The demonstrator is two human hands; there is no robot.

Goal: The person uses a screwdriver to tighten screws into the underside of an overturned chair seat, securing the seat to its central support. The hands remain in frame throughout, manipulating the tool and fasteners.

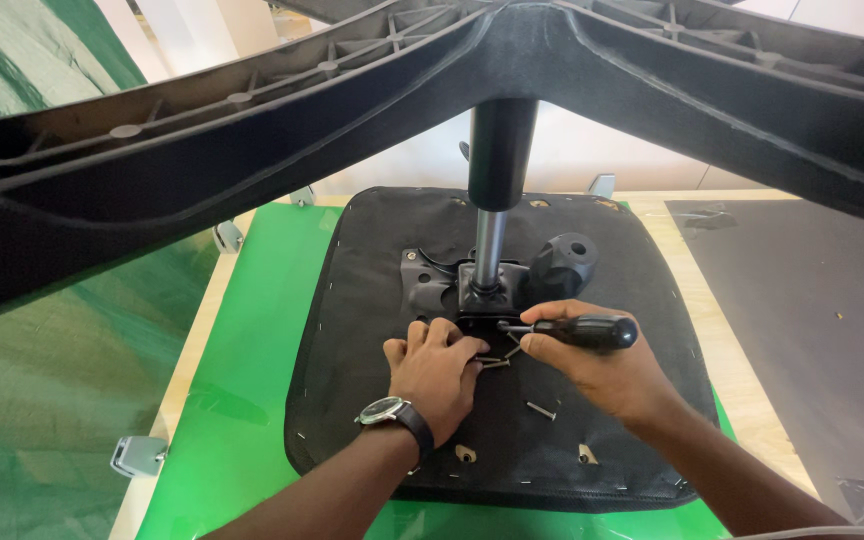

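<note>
An upturned black chair seat (372, 290) lies on a green sheet on a table. A metal mechanism plate (442, 280) with a gas-lift column (497, 160) stands at its centre, and the black star base (252, 130) spreads overhead. My left hand (437, 370), wearing a wristwatch, rests on the seat with fingers at the plate's near edge, touching loose screws (497, 362). My right hand (592, 365) grips a black-handled screwdriver (582, 331), its tip pointing left at the plate. Another loose screw (541, 409) lies on the seat near my right wrist.
The green sheet (242, 400) covers a wooden table (752, 400). A dark mat (812, 320) lies on the right. Green tarp (42, 400) hangs at the left. A black knob-like lever (562, 262) sticks out beside the column. The base arms crowd the space above.
</note>
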